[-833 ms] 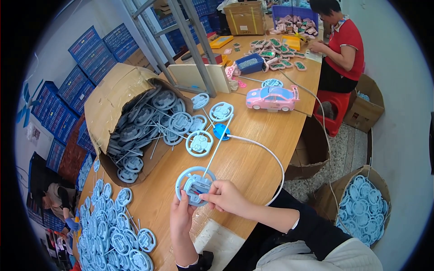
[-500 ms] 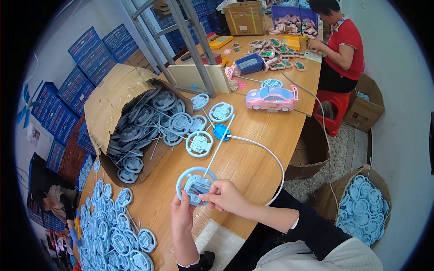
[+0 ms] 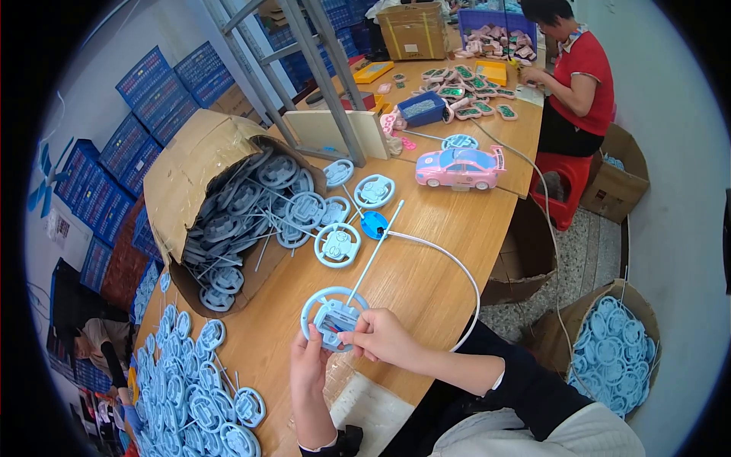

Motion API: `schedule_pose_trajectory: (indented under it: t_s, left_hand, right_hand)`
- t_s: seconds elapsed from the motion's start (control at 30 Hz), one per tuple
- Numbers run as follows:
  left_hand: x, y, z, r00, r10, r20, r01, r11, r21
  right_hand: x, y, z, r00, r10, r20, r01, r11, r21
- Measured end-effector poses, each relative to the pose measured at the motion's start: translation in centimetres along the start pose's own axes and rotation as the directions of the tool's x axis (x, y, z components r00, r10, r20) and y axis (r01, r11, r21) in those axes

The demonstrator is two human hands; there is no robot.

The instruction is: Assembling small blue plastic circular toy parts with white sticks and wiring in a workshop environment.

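Light blue plastic makes up the toy steering wheel [image 3: 333,311] that the person holds over the near part of the wooden table [image 3: 449,286]. Its ring is tilted toward the person, and a thin pale rod [image 3: 378,249] runs from it up and slightly right, away from the body. The left hand [image 3: 308,362] grips the lower left of the ring, its thumb uppermost. The right hand [image 3: 382,336] has thumb and forefinger drawn together at the recess in the wheel's middle, where bits of red and dark blue show; whether a small part is pinched between those fingertips cannot be told.

Beyond the hands, a blue disc [image 3: 373,224] lies near the rod's far end, a white cable [image 3: 445,257] curving from it toward the table's right edge. Just left of it lies a loose wheel [image 3: 337,244], face up. A pink toy car [image 3: 458,168] with blue windows stands farther off to the right. To the left, a cardboard box [image 3: 199,156] rests on its side, its mouth full of similar wheels, and a heap of wheels [image 3: 190,392] covers the table nearer the person.
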State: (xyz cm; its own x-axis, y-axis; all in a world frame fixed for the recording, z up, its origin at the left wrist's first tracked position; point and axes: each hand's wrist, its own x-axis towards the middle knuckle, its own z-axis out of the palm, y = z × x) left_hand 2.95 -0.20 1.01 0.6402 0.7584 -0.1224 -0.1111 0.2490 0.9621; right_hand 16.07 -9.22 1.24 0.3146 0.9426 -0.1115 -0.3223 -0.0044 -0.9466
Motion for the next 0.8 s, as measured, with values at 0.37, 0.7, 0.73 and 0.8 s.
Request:
schedule_pose_trajectory:
  t_s: [0.37,0.7,0.73,0.8]
  left_hand:
    - [0.5,0.9,0.4,0.997,-0.059,-0.05,0.059,0.998,-0.003]
    - [-6.7,5.6,-10.9,0.87,0.102,-0.482,-0.259,0.927,-0.271]
    - [-9.5,5.9,-13.8,0.8,0.186,-0.57,-0.386,0.887,-0.253]
    - [-12.9,7.3,-17.2,0.648,0.248,-0.72,-0.56,0.796,-0.229]
  right_hand:
    - [0.9,0.3,-0.2,0.999,0.018,0.028,-0.017,1.0,-0.019]
    - [-1.6,0.0,-2.9,0.998,0.043,-0.036,-0.049,0.979,-0.198]
    - [-2.0,0.3,-2.3,0.999,0.037,-0.016,-0.04,0.974,-0.223]
    - [-2.5,-0.2,-2.5,1.0,0.011,-0.006,-0.012,0.966,-0.259]
